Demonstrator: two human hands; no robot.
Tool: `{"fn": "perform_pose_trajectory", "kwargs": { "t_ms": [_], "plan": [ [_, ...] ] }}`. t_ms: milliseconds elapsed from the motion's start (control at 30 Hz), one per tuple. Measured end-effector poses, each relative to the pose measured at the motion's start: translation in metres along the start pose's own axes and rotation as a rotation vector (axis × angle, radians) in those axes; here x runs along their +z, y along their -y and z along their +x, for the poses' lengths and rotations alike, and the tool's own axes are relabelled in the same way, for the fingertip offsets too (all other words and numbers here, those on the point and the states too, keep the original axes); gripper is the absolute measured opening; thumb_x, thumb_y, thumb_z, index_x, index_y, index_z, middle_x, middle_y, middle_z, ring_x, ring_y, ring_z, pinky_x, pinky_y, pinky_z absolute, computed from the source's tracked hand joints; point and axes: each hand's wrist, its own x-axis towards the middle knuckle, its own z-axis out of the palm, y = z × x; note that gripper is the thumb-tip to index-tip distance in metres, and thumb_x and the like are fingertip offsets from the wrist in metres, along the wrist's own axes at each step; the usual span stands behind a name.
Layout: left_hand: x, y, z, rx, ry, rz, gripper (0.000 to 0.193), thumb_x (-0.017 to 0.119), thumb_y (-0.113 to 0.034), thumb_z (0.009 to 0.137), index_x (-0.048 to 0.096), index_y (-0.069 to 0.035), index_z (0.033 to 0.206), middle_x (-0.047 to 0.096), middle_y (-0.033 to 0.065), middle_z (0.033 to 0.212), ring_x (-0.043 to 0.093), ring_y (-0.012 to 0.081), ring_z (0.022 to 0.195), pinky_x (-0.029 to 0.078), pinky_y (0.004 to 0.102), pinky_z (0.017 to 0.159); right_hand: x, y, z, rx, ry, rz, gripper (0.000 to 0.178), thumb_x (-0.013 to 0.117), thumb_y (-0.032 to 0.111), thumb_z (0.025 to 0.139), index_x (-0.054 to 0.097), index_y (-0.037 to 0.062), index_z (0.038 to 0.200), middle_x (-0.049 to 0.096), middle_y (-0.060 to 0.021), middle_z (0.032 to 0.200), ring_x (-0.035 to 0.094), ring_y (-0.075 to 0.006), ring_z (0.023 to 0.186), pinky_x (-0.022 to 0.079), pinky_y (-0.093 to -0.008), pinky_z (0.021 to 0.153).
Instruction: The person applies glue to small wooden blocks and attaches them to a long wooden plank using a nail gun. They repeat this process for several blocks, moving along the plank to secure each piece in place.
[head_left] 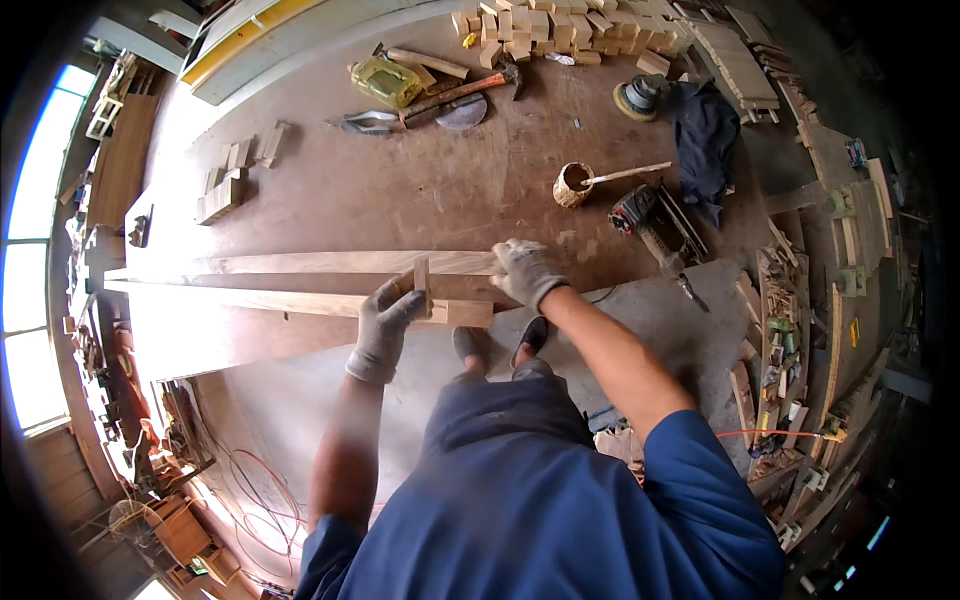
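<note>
Head view: near the centre of the frame, a small wooden block (422, 278) stands upright in the left hand (384, 322), which is gloved and pinches it between thumb and fingers, just above the right part of the near strip (250, 298). A loose pinch could let the block twist or slip, and it might then sit crooked against the strip. Behind that, the far strip (310, 263) runs roughly alongside, with the gloved right hand (524, 272) at its right end; whether those fingers are closed around the wood or only resting on it, I cannot tell. If they merely rest there, a sideways push could swing the long piece out of line. The near strip's right end lies close to the front edge of the desk (440, 180), so a downward knock there could tip it toward the feet (467, 345) below. Further out, right of centre, a brown pot (572, 187) has a stick (628, 174) jutting from it; a sweep of the right forearm could catch the stick and upset the pot. Just below that, a power tool (648, 225) lies beside the same reach and could be dragged or bumped by a sleeve.
</note>
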Motion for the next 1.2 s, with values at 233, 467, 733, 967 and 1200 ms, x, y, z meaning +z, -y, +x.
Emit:
{"fn": "perform_pose_trajectory", "kwargs": {
  "t_ms": [233,467,733,967,1200],
  "plan": [
    [0.003,-0.005,0.016,0.035,0.166,0.178,0.044,0.079,-0.015,0.095,0.069,0.005,0.133,0.073,0.0042,0.101,0.066,0.0115,0.093,0.054,0.0289,0.087,-0.035,-0.040,-0.058,0.207,0.056,-0.118,0.047,0.081,0.036,0.087,0.067,0.0102,0.124,0.069,-0.0169,0.127,0.068,-0.0355,0.120,0.055,-0.0488,0.101],
    [0.079,-0.011,0.034,0.465,0.151,0.754,0.049,0.081,-0.008,0.081,0.068,0.003,0.128,0.073,0.0151,0.120,0.071,0.0292,0.108,0.056,0.0384,0.096,-0.037,-0.079,-0.083,0.163,0.007,0.066,0.060,0.083,0.030,0.083,0.064,0.0080,0.136,0.067,-0.0180,0.131,0.067,-0.0366,0.121,0.053,-0.0474,0.105],
    [0.151,0.038,0.054,0.624,0.256,1.299,0.051,0.072,-0.004,0.084,0.063,-0.007,0.134,0.068,0.0172,0.133,0.059,0.0402,0.128,0.048,0.0495,0.110,-0.008,-0.115,-0.136,-0.032,-0.139,0.076,0.060,0.083,0.018,0.081,0.064,0.0053,0.136,0.050,-0.0172,0.156,0.051,-0.0384,0.140,0.042,-0.0486,0.118],
    [0.174,0.064,0.064,0.594,0.262,1.404,0.055,0.074,-0.003,0.084,0.061,-0.008,0.137,0.067,0.0186,0.134,0.060,0.0411,0.127,0.049,0.0499,0.109,0.004,-0.126,-0.143,-0.068,-0.115,0.121,0.058,0.077,0.019,0.088,0.061,0.0062,0.142,0.041,-0.0164,0.164,0.044,-0.0374,0.145,0.038,-0.0478,0.122],
    [0.175,0.068,0.077,0.598,0.306,1.394,0.057,0.074,-0.003,0.083,0.060,-0.009,0.138,0.067,0.0179,0.135,0.060,0.0412,0.126,0.049,0.0500,0.108,0.005,-0.125,-0.142,-0.014,-0.138,0.105,0.056,0.075,0.021,0.088,0.061,0.0069,0.141,0.043,-0.0151,0.163,0.045,-0.0367,0.144,0.040,-0.0473,0.120]
  ]
}}
